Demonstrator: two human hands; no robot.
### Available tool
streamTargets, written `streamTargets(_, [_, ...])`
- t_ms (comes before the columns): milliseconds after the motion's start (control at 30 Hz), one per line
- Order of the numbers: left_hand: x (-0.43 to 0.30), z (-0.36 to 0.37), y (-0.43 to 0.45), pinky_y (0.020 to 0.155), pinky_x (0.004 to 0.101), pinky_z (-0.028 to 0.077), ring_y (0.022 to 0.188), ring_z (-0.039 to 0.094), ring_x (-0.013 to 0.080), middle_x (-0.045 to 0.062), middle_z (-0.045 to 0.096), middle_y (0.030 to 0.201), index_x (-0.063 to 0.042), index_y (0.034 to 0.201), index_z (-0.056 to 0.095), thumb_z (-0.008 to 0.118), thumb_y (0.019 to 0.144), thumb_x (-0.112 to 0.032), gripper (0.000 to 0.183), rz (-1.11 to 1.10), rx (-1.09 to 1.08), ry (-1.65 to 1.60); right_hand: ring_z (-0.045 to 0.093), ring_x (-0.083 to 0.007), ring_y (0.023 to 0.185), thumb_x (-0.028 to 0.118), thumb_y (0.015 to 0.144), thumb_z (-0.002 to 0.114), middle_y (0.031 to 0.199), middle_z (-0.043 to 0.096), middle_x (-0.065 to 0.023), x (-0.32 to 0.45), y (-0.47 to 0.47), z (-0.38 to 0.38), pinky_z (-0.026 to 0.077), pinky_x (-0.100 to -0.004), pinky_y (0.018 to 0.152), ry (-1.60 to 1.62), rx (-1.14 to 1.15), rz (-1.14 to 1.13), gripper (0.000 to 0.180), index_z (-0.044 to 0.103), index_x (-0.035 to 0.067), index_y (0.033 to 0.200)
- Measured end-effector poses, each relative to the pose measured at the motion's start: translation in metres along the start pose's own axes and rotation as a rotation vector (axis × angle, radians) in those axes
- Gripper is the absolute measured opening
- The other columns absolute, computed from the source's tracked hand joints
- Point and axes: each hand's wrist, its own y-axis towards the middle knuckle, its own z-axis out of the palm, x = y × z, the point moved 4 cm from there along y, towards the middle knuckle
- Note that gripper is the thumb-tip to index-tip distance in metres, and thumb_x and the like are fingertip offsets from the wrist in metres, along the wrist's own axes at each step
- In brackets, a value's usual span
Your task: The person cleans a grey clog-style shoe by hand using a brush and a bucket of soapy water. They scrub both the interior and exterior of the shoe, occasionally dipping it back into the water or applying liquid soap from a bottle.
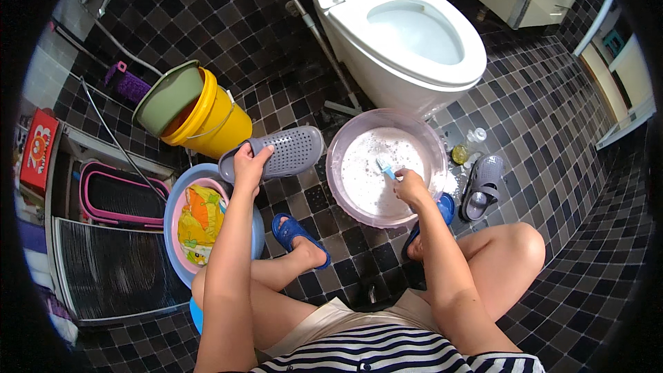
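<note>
My left hand (pixel 249 166) grips a grey perforated clog (pixel 292 151) by its heel end, with the thumb on top. The clog is held between the yellow bucket and a translucent pink basin (pixel 336 186). Soapy water (pixel 378 191) with white suds fills the bottom of that basin. Over the basin, my right hand (pixel 411 186) holds a small blue-handled brush (pixel 386 167), its pale bristle end above the suds. A second grey clog (pixel 484 186) rests on the wet tiles to the right of the basin.
A yellow bucket (pixel 228 119) with a green basin (pixel 171 96) in it stands at left. Clothes (pixel 199 217) fill a pink basin inside a blue tub (pixel 173 238). The toilet (pixel 357 36) is ahead. A clear bottle (pixel 461 154) is beside the soapy basin.
</note>
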Motion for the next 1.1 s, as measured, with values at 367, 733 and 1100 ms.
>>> streamTargets(367, [-0.032,0.045,-0.032,0.099,0.0419,0.042,0.107,0.058,0.0266,0.014,0.061,0.116,0.0,0.115,0.055,0.051,0.093,-0.017,0.029,-0.255,0.229,-0.97,0.067,-0.0318,0.076,0.023,0.081,0.06,0.084,0.066,-0.0235,0.004,-0.006,0.0,0.051,-0.0378,0.071,0.132,0.062,-0.006,0.035,0.063,-0.001,0.107])
streamTargets(733, [-0.023,0.075,-0.022,0.103,0.0471,0.037,0.114,0.054,0.0291,0.014,0.059,0.121,-0.002,0.119,0.053,0.043,0.093,-0.022,0.034,-0.26,0.264,-1.291,0.062,-0.0366,0.096,0.021,0.08,0.062,0.098,0.064,-0.026,-0.002,-0.001,0.009,0.048,-0.0396,0.085,0.123,0.015,-0.032,0.036,0.062,0.0,0.109])
streamTargets(1100, [-0.061,0.101,-0.043,0.104,0.0489,0.034,0.116,0.052,0.0303,0.015,0.056,0.124,-0.001,0.121,0.051,0.052,0.092,-0.022,0.036,-0.239,0.226,-1.247,0.066,-0.0348,0.085,0.015,0.081,0.059,0.088,0.066,-0.0242,0.021,-0.009,-0.007,0.051,-0.0402,0.076,0.051,0.038,0.077,0.031,0.061,-0.004,0.107])
